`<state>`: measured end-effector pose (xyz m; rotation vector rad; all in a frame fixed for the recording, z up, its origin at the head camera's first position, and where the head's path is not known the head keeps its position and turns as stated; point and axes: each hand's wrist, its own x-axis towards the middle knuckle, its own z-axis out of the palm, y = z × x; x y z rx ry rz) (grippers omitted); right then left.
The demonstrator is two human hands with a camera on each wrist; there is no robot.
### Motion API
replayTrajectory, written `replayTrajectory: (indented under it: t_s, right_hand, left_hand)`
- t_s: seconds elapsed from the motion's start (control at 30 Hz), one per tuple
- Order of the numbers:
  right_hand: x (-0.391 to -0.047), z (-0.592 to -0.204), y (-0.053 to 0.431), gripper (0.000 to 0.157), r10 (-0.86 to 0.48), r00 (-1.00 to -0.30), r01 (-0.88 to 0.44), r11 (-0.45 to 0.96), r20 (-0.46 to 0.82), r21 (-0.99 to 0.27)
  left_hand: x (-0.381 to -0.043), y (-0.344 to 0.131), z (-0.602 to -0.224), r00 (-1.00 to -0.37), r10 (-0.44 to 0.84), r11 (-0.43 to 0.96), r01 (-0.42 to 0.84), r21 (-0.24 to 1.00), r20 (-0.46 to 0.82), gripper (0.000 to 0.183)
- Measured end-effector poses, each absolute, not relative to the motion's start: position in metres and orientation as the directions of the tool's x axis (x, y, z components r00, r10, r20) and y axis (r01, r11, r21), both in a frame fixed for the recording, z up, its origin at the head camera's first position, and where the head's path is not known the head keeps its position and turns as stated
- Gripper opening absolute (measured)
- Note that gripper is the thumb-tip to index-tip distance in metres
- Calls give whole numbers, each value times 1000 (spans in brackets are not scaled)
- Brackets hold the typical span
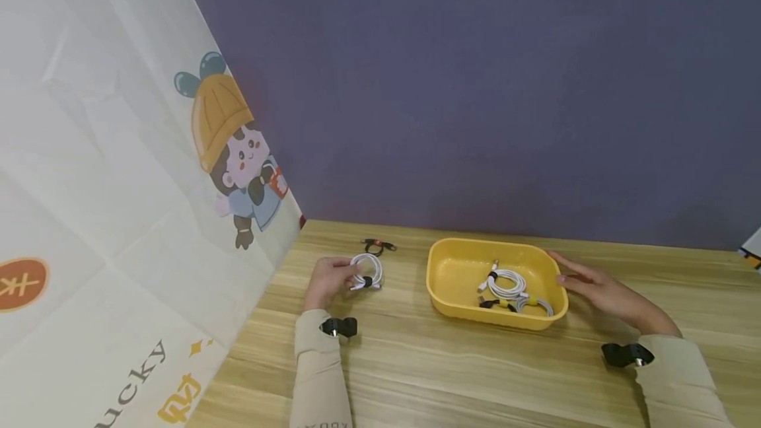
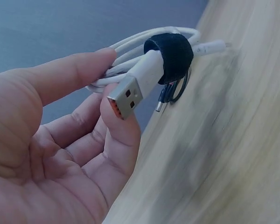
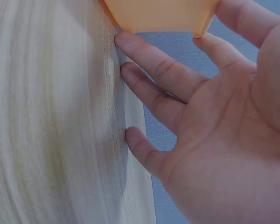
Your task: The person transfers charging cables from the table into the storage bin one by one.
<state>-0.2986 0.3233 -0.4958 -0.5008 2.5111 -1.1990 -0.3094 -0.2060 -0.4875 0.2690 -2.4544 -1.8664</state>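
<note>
A: Left grip [image 1: 329,281]: condition?
B: Thumb and fingertips pinch a coiled white cable [image 2: 148,68]; a black cable [image 1: 373,243] lies on the desk [image 1: 428,375] just beyond.
A: Right grip [image 1: 606,292]: condition?
B: Fingers extended, only touching the adjacent end of a yellow basket [image 1: 470,312]; bundled cables [image 1: 507,295] lie inside, left of that grip.

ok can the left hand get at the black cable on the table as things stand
Probably yes: the black cable lies on the table just beyond the left hand. But that hand pinches a coiled white cable, which it would likely need to set down first.
</note>
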Motion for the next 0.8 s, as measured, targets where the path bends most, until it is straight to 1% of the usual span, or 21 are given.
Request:
replayTrajectory:
  t_s: [0.1, 0.23, 0.37, 0.53, 0.8]
  right_hand:
    - [-298, -495, 323, 64, -421, -895, -159, 607, -145, -779]
    - [-297, -494, 323, 64, -434, -893, -184, 597, -121, -781]
    - [-296, -495, 322, 62, -437, -894, -200, 591, -101, -781]
    - [-297, -495, 323, 62, -431, -897, -202, 597, -98, -777]
    - [-298, -495, 324, 64, -420, -898, -170, 604, -130, -779]
  left_hand:
    - [-311, -206, -487, -985, -154, 238, -118, 964, -82, 26]
    - [-313, -204, -487, -986, -138, 227, -121, 966, -91, 24]
    - [-313, -201, -486, -989, -125, 217, -99, 971, -73, 23]
    - [-314, -195, -484, -989, -140, 224, -83, 971, -52, 23]
    - [-319, -187, -483, -986, -159, 212, -77, 974, -43, 19]
